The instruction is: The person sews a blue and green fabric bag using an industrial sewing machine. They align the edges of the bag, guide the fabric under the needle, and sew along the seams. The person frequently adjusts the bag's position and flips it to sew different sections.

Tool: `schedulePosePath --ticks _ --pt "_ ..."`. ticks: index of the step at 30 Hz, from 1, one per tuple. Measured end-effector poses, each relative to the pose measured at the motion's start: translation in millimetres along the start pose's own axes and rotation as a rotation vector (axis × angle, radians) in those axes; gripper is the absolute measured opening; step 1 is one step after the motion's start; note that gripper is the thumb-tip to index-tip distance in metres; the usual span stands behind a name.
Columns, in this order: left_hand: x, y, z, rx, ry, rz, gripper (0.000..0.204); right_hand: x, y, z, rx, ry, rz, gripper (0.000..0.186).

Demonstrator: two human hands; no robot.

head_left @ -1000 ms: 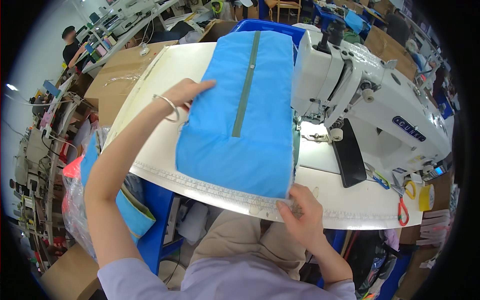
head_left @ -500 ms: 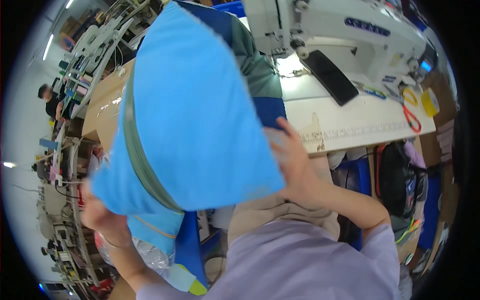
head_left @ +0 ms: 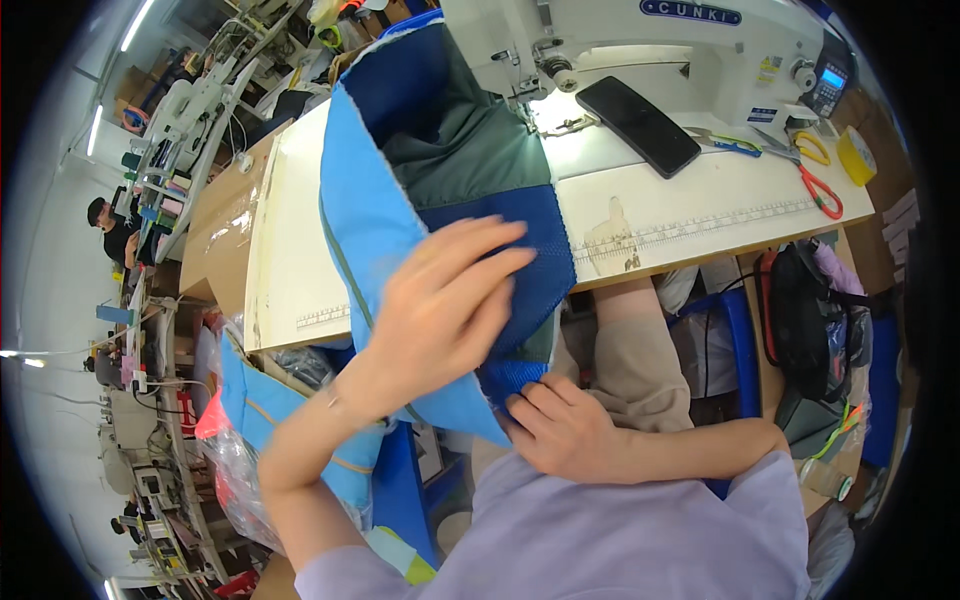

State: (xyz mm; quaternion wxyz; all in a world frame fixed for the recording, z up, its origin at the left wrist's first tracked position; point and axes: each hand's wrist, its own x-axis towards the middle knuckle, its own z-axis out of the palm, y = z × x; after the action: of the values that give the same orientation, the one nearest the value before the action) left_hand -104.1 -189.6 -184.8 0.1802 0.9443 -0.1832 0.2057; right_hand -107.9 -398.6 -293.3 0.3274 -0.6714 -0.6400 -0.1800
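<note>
A large sewn fabric piece (head_left: 365, 165), light blue on its outer side with dark blue and grey-green panels inside, lies across the table edge and hangs towards my lap. Its far part reaches under the head of the white sewing machine (head_left: 620, 35), beside the lit needle area. My left hand (head_left: 445, 305) is over the dark blue mesh panel (head_left: 535, 235), fingers stretched out and slightly blurred; whether it touches the cloth is hard to tell. Closer to my body, my right hand (head_left: 565, 430) has its fingers curled on the fabric's near edge.
On the white table (head_left: 690, 215) lie a black phone (head_left: 640, 125), blue-handled snips (head_left: 735, 143), red-handled scissors (head_left: 820, 190) and yellow tape (head_left: 856, 155). Cartons (head_left: 225, 225) and bagged light blue pieces (head_left: 290, 410) stand at left. A black bag (head_left: 810, 320) hangs at right. Other people work far left.
The fabric has swung down from a raised, spread position, now showing its dark inner side. My left hand moved right onto it; my right hand came down towards my lap.
</note>
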Motion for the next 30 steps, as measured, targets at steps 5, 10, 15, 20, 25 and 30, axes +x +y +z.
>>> schedulePosePath --ticks 5,10,15,20,25,30 --pt "46 -45 74 0.111 -0.231 -0.037 0.054 -12 13 -17 0.045 -0.078 0.02 0.02" --pt "41 -68 74 0.134 -0.37 -0.088 0.055 -16 28 -23 0.17 -0.003 0.021 0.01" --pt "69 -88 63 -0.029 -0.379 -0.124 0.04 -4 35 -32 0.328 0.032 -0.014 0.013" --pt "109 -108 79 0.28 -0.329 0.053 0.037 10 29 -40 0.399 0.021 -0.072 0.016" --pt "122 -119 89 0.335 -0.33 0.148 0.025 16 32 -36 0.41 0.117 -0.062 0.015" --pt "117 -108 89 0.315 -0.446 0.174 0.021 8 34 -37 0.404 0.009 -0.06 0.013"
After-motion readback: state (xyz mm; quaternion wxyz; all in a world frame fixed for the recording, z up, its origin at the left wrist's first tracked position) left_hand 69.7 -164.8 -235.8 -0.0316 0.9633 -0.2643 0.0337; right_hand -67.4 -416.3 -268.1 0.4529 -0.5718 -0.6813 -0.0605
